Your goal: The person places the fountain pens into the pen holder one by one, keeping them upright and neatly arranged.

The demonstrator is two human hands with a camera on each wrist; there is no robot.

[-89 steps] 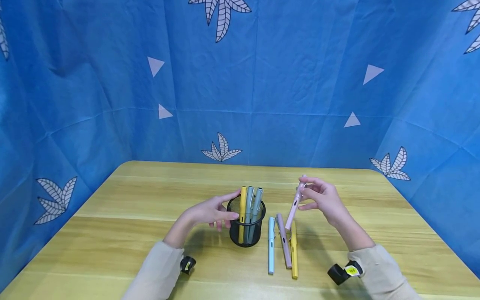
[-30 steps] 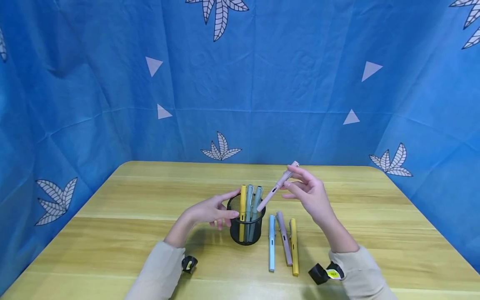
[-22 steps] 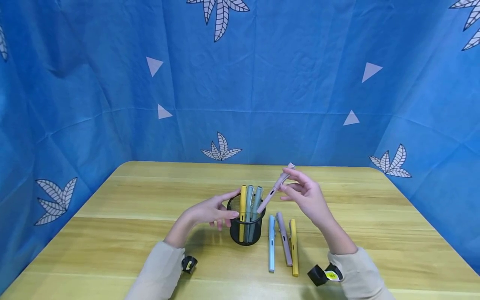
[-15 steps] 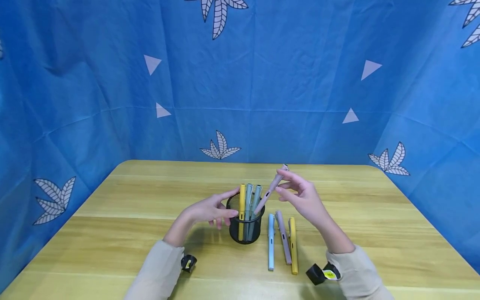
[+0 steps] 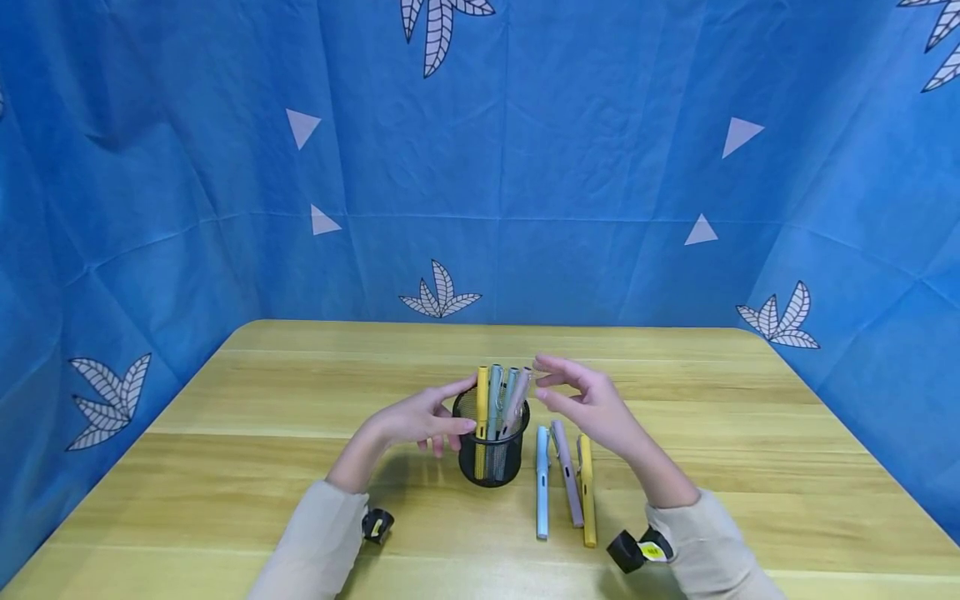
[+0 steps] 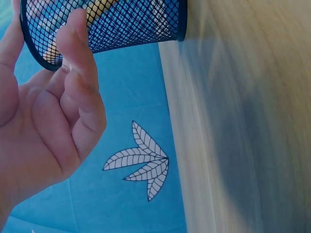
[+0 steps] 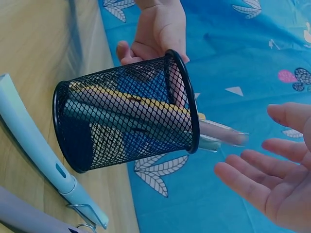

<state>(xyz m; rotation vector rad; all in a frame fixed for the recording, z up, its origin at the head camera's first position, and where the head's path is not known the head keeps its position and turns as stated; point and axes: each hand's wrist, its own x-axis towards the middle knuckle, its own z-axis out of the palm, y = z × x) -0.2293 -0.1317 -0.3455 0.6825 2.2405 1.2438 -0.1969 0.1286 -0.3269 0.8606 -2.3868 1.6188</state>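
Observation:
A black mesh pen holder (image 5: 491, 462) stands upright on the table. My left hand (image 5: 420, 417) holds it from the left, thumb and index finger at its rim; in the left wrist view the other fingers are bent beside the mesh. Inside lean a yellow pen (image 5: 482, 400), two grey-blue pens (image 5: 495, 396) and a pale pink pen (image 5: 517, 400) at the right side. Just right of the pink pen's top is my right hand (image 5: 588, 400), its fingers spread. In the right wrist view a gap shows between those fingers and the pen ends.
Right of the holder, a light blue pen (image 5: 542, 492), a purple pen (image 5: 567, 479) and a second yellow pen (image 5: 587, 496) lie side by side on the wooden table (image 5: 337, 358). A blue cloth (image 5: 600, 167) with leaf prints hangs around the table's back and sides.
The right hand has carried the pink pen left from above the loose pens, lowered it into the holder and let go. The left hand has stayed at the holder.

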